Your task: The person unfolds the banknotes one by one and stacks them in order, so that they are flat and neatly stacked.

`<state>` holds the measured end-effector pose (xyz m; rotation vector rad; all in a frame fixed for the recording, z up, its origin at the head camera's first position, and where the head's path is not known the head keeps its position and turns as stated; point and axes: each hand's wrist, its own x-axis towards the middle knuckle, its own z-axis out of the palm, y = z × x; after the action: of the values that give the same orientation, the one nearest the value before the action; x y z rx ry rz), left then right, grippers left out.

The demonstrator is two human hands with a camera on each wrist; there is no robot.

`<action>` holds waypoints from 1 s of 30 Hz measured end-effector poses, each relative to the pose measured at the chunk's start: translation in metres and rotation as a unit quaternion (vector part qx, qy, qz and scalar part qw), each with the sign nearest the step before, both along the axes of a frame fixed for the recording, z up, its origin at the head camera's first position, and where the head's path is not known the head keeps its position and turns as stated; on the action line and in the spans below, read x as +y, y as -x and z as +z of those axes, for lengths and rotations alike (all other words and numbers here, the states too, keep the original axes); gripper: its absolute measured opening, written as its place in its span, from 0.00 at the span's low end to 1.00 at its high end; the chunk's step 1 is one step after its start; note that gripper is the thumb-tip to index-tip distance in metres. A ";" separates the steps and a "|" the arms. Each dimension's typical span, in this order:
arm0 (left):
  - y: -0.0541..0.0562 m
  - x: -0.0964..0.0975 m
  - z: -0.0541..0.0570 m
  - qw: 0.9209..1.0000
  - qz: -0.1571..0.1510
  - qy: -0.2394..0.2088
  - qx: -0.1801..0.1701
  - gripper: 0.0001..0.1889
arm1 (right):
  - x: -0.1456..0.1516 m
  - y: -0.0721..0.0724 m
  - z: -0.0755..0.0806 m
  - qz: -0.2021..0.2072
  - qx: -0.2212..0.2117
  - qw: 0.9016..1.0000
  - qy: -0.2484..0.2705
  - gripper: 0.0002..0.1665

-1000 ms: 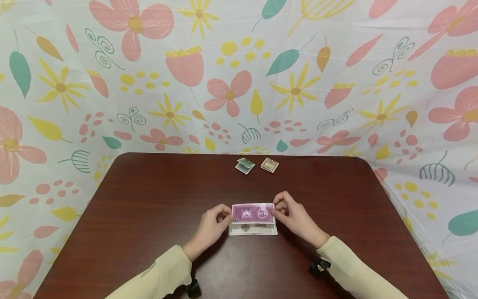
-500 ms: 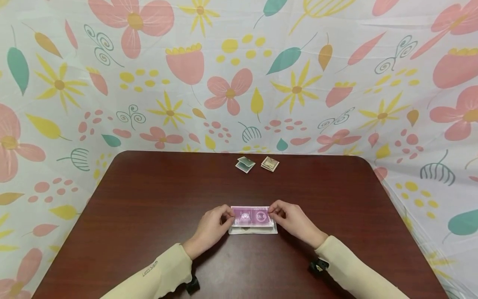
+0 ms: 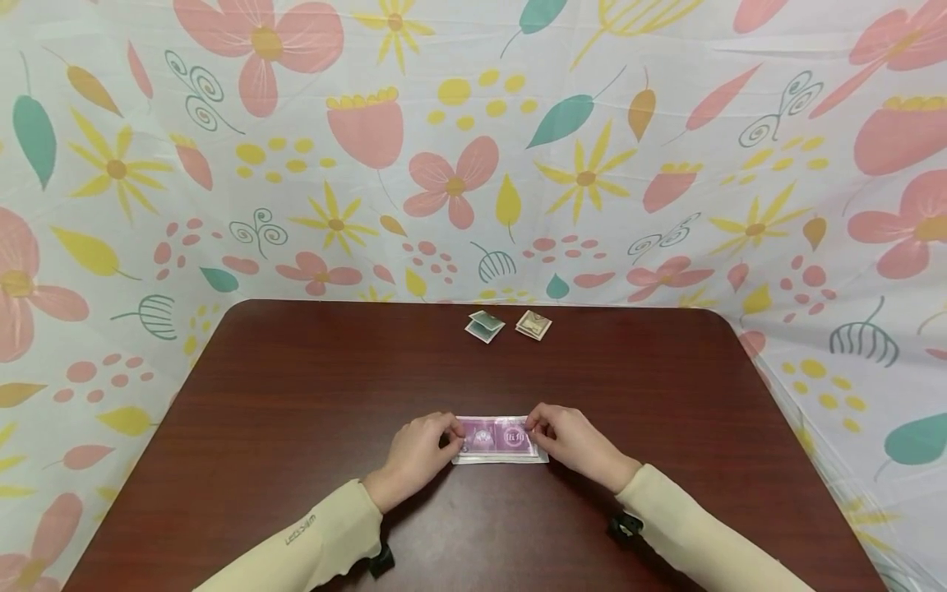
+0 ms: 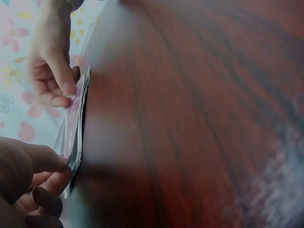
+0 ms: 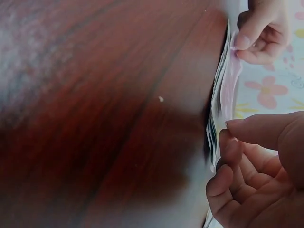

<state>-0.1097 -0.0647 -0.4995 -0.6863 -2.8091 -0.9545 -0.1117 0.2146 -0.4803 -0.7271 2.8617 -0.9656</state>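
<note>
A purple banknote lies lengthwise over a small stack of paler banknotes at the middle of the front half of the table. My left hand pinches the note's left end between thumb and fingers. At the opposite end, my right hand pinches it near the upper right corner. The right wrist view shows several layered edges of the stack close under the purple note. Most of the lower notes are covered by the purple one.
Two folded banknotes sit near the table's back edge: a greenish one and, to its right, a brownish one. A flower-printed cloth hangs behind and beside the dark wooden table.
Both hands have brought the purple banknote down and slightly toward me, so it now covers most of the stack. My right hand has shifted a little left. The folded notes stay put.
</note>
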 end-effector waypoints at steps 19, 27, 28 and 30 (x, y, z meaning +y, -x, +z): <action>0.003 0.002 0.004 0.998 -0.020 0.058 0.007 0.04 | -0.001 -0.002 0.001 0.004 0.008 0.999 -0.045 0.06; 0.010 0.001 0.008 0.997 -0.036 0.061 0.014 0.05 | 0.001 -0.002 0.000 0.017 0.001 0.999 -0.048 0.07; 0.012 0.001 0.009 0.997 -0.036 0.061 0.014 0.05 | 0.000 -0.002 0.000 0.017 0.001 0.999 -0.048 0.07; 0.018 0.001 0.012 0.997 -0.035 0.062 0.013 0.04 | 0.000 -0.003 -0.001 0.017 0.002 0.999 -0.048 0.07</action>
<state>-0.1279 -0.0638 -0.4874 -0.8101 -2.8584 -0.7790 -0.1089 0.2144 -0.4809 -0.7668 2.8666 -0.8180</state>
